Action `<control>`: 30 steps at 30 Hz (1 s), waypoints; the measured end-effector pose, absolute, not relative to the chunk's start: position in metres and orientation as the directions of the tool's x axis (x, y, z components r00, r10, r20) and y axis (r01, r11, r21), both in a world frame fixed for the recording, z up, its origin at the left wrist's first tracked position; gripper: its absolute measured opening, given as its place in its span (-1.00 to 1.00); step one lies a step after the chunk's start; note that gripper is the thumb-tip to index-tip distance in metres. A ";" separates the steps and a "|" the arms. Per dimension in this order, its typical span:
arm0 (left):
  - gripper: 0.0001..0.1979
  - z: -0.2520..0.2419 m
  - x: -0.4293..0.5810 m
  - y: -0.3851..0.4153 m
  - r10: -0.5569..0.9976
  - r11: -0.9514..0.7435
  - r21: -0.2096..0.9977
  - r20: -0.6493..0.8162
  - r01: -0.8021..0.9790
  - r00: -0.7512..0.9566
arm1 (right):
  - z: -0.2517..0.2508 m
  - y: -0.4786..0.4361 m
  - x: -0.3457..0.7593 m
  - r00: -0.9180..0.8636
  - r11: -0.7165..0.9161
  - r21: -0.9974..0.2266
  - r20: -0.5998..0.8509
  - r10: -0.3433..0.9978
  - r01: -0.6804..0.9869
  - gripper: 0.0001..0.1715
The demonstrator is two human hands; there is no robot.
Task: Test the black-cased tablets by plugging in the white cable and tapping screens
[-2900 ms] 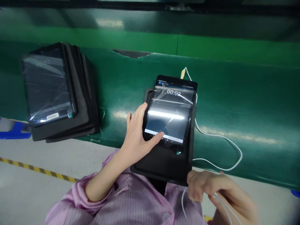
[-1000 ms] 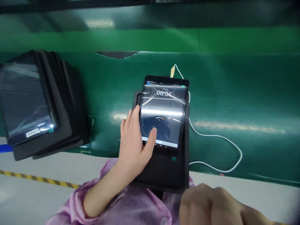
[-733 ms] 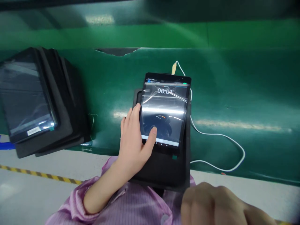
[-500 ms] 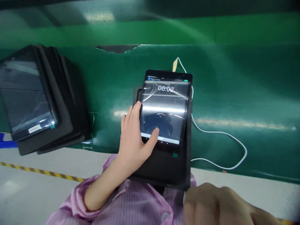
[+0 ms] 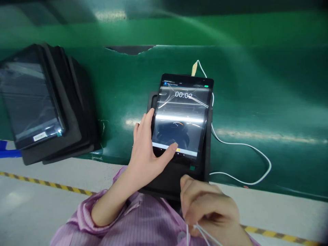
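Observation:
A black tablet [image 5: 183, 112] with a lit screen showing 00:02 lies tilted on a black foam tray [image 5: 164, 186]. My left hand [image 5: 148, 150] grips its left edge, fingers along the side and thumb over the lower screen, near a small yellow mark. In the lower right, my right hand [image 5: 207, 205] is closed in a pinch on a thin white cord [image 5: 203, 235], whose strands hang below the fingers. What else the fingers hold is hidden. A white cable [image 5: 246, 146] runs to the tablet's top end, where a yellowish tag [image 5: 194, 68] sits.
Several black foam trays [image 5: 74, 119] are stacked at the left, another tablet [image 5: 30, 99] on top. The green work surface [image 5: 256, 112] has a torn patch [image 5: 130, 50] at the back. A blue object [image 5: 9, 150] is at the left edge; floor with striped tape [image 5: 48, 183] lies below.
My right hand has moved left and up from the lower right corner, bringing the white cord into view. My left thumb has shifted slightly right, and a yellow mark now shows beside it.

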State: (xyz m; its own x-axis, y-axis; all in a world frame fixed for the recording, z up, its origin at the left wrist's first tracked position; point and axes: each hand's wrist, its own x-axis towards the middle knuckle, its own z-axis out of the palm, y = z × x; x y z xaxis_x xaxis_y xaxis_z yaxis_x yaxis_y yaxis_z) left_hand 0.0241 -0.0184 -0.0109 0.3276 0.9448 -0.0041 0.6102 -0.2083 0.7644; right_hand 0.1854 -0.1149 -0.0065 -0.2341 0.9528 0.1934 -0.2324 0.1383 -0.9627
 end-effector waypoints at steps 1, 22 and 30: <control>-0.21 -0.011 0.023 -0.018 0.943 -0.205 0.779 -0.006 0.593 0.333 | -0.010 -0.114 0.184 -0.219 0.144 -0.950 0.208 0.953 -0.277 -0.84; -0.27 -0.014 0.020 -0.017 0.925 -0.283 0.718 0.030 0.636 0.378 | -0.016 -0.115 0.184 -0.208 0.105 -0.922 0.193 0.959 -0.373 -0.78; -0.27 -0.013 0.019 -0.017 0.925 -0.290 0.714 0.039 0.637 0.378 | -0.017 -0.114 0.184 -0.211 0.105 -0.923 0.194 0.958 -0.371 -0.77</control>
